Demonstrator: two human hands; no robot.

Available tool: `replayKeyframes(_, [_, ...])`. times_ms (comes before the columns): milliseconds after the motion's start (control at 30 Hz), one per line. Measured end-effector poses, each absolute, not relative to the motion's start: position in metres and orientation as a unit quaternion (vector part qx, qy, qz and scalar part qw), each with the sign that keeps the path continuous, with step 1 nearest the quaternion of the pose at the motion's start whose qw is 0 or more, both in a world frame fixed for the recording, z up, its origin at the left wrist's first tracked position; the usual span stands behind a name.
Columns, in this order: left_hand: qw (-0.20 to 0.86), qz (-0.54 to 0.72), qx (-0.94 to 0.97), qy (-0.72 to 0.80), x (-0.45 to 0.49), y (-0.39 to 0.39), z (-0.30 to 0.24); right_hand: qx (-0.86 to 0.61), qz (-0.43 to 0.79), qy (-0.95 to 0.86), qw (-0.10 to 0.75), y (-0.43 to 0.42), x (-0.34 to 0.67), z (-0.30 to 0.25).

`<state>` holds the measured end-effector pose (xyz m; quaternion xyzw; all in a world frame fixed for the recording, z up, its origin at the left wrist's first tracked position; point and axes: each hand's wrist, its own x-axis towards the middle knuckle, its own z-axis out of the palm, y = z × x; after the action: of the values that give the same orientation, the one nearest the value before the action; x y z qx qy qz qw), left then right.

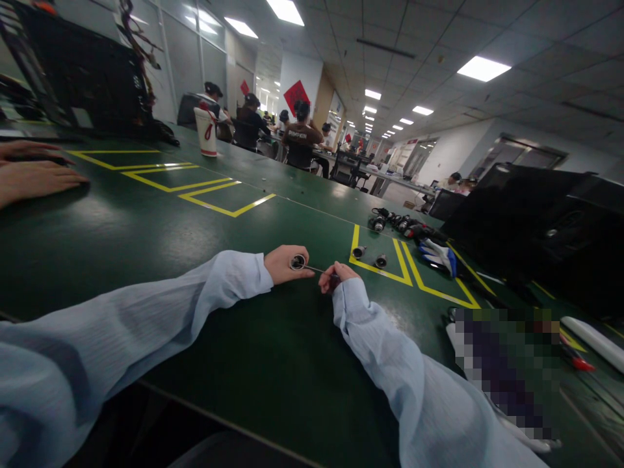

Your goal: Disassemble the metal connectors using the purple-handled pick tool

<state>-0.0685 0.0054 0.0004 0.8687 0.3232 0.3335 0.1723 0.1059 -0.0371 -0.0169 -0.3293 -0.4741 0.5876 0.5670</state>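
Observation:
Both my forearms, in pale blue sleeves, rest on the dark green table (146, 234). My left hand (285, 263) is closed around a small round metal connector (297, 262), its open end facing me. My right hand (336, 276) is pinched shut on a thin metal tool (319, 269) whose tip reaches into the connector. Two similar small cylindrical parts (358, 251) (381, 261) lie just beyond my hands inside a yellow taped outline.
A pile of dark connectors (397, 223) and a blue-and-white glove (439, 255) lie at the right. Black bins (536, 227) stand far right. A white cup (206, 132) stands at the back. Another person's hands (29, 172) rest on the table at left. Several people sit further back.

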Motion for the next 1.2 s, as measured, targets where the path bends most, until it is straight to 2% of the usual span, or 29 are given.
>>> replayKeyframes(333, [0.156, 0.348, 0.855, 0.352, -0.068, 0.004, 0.001, -0.316, 0.591, -0.469, 0.576, -0.039, 0.104, -0.015])
replayKeyframes(567, [0.109, 0.297, 0.889, 0.332, -0.067, 0.006, -0.001, -0.348, 0.529, -0.509, 0.583, -0.046, 0.094, -0.014])
replayKeyframes(800, [0.077, 0.242, 0.908, 0.333, -0.068, 0.000, 0.003, -0.356, 0.583, -0.474, 0.556, -0.043, 0.101, -0.011])
replayKeyframes(1033, [0.058, 0.213, 0.917, 0.333, -0.067, 0.000, 0.002, -0.364, 0.551, -0.494, 0.566, -0.046, 0.100, -0.011])
replayKeyframes(1200, [0.066, 0.210, 0.921, 0.322, -0.068, -0.001, 0.003, -0.360, 0.590, -0.487, 0.535, -0.039, 0.104, -0.015])
